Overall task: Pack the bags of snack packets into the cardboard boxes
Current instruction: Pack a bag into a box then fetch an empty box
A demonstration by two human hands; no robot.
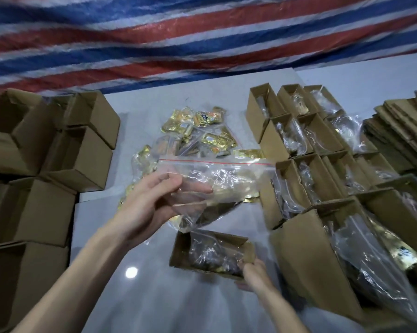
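A clear zip-top plastic bag of gold snack packets [217, 179] is held at frame centre by the left hand [152, 203], fingers clamped on its lower left edge. Below it, a small open brown cardboard box [209, 255], already holding a bag, is gripped at its lower right corner by the right hand [255, 272]. Filled boxes [322, 164] are lined up at right.

Clear zip bag [217, 179] of gold packets above small open box [178, 251]
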